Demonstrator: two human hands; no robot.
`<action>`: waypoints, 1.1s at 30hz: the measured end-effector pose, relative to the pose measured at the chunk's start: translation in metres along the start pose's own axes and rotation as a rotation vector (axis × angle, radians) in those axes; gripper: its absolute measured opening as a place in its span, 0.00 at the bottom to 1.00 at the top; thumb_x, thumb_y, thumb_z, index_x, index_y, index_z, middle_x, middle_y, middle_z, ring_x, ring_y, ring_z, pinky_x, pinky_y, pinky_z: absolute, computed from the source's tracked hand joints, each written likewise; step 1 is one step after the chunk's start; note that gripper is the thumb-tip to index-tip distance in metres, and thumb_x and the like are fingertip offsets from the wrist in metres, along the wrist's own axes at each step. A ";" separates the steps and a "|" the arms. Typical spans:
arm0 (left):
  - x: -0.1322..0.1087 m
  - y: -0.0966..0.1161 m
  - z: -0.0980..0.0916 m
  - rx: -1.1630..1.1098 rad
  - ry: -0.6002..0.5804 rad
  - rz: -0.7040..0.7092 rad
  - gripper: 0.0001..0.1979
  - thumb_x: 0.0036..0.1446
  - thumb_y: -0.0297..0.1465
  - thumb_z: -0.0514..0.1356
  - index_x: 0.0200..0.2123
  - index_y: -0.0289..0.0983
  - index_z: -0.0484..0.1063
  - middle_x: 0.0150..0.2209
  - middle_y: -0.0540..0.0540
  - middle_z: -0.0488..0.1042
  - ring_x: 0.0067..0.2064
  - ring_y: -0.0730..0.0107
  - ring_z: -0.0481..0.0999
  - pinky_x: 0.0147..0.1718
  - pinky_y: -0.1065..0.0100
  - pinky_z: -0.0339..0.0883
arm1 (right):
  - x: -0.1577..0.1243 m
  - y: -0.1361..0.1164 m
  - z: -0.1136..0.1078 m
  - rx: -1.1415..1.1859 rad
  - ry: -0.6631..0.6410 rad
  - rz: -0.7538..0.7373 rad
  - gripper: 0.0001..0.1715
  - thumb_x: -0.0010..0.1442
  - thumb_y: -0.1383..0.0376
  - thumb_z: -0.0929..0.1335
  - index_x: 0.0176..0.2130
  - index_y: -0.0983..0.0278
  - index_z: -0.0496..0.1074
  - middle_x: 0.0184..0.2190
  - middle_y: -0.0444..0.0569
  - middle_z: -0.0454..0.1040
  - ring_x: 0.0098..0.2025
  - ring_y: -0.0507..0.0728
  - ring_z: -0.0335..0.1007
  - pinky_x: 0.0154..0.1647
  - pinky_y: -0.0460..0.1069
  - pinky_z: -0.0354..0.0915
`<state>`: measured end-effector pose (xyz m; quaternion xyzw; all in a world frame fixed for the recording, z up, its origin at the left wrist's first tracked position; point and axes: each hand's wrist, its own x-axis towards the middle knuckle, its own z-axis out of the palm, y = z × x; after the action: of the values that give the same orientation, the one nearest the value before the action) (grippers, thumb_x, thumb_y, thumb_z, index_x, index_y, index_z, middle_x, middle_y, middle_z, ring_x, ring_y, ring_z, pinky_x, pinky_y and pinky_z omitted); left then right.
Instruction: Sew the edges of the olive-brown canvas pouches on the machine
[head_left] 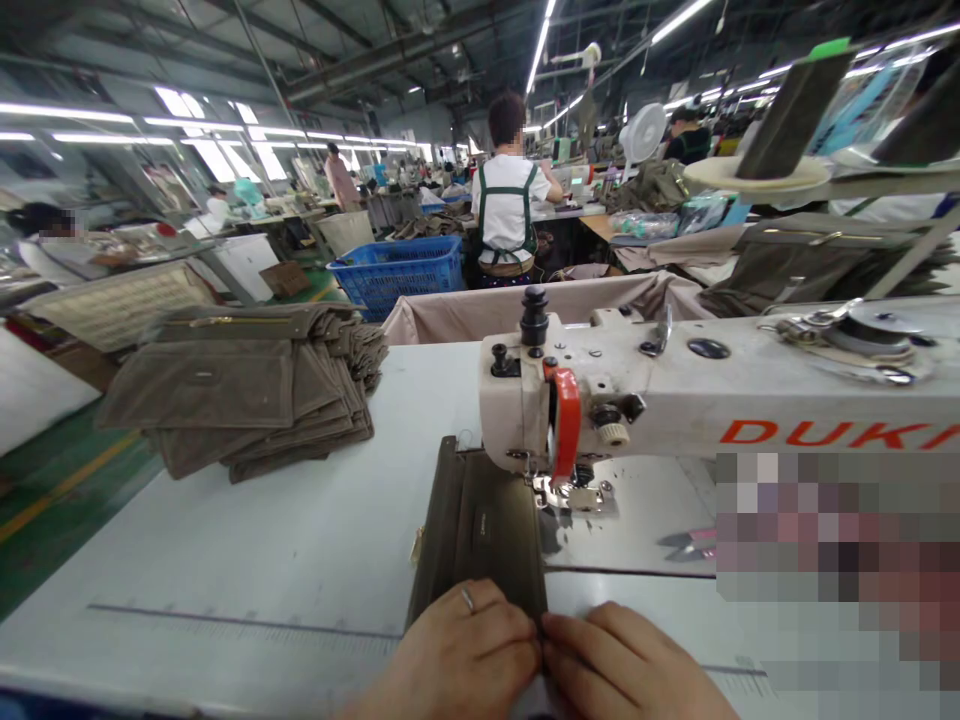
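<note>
A dark olive-brown fabric panel (495, 525) with a small metal label lies on the table, its right edge beside the presser foot (570, 495) of the sewing machine (600, 380). My left hand (472, 640), a ring on one finger, has its fingers curled over the panel's near end. Close against it, my right hand (622, 655) pinches the near right corner of the same panel. The fingertips of both hands almost meet there. A zipper pull (417, 545) sticks out at the panel's left side.
Stacked brown fabric pieces (247, 380) lie on the table's left. Thread snips (690, 543) rest right of the presser foot. A thread cone (795, 110) stands at upper right. Beyond the table are a blue crate (401, 275) and a seated person (510, 195) in a white shirt.
</note>
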<state>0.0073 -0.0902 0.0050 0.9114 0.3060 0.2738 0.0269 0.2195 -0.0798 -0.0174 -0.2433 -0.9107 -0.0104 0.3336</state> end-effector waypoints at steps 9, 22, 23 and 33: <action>0.020 -0.021 -0.018 -0.122 -0.197 -0.092 0.09 0.66 0.24 0.52 0.41 0.34 0.71 0.37 0.47 0.76 0.39 0.70 0.73 0.43 0.67 0.69 | 0.017 0.013 -0.003 0.140 -0.138 0.087 0.13 0.61 0.73 0.63 0.43 0.64 0.73 0.43 0.51 0.77 0.38 0.57 0.69 0.38 0.50 0.70; 0.039 -0.066 -0.009 -0.114 -0.142 -0.054 0.07 0.65 0.26 0.56 0.39 0.35 0.75 0.38 0.48 0.78 0.41 0.70 0.75 0.48 0.67 0.67 | 0.046 0.038 -0.009 0.261 -0.287 0.261 0.13 0.62 0.71 0.63 0.46 0.62 0.72 0.44 0.51 0.75 0.44 0.59 0.70 0.47 0.56 0.69; 0.040 -0.069 -0.008 -0.104 -0.133 -0.063 0.07 0.65 0.27 0.56 0.39 0.36 0.75 0.38 0.49 0.78 0.41 0.70 0.75 0.48 0.67 0.67 | 0.045 0.041 -0.007 0.260 -0.266 0.262 0.15 0.62 0.71 0.63 0.47 0.62 0.72 0.45 0.51 0.74 0.45 0.59 0.70 0.47 0.56 0.69; 0.041 -0.071 -0.006 -0.065 -0.045 -0.198 0.10 0.68 0.30 0.53 0.39 0.37 0.74 0.38 0.47 0.76 0.42 0.67 0.75 0.46 0.64 0.70 | 0.036 0.046 0.002 0.202 -0.180 0.271 0.18 0.62 0.72 0.63 0.49 0.62 0.73 0.43 0.53 0.74 0.46 0.59 0.70 0.47 0.55 0.69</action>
<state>-0.0067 -0.0100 0.0144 0.8811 0.3850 0.2592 0.0902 0.2151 -0.0229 -0.0037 -0.3290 -0.8922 0.1481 0.2718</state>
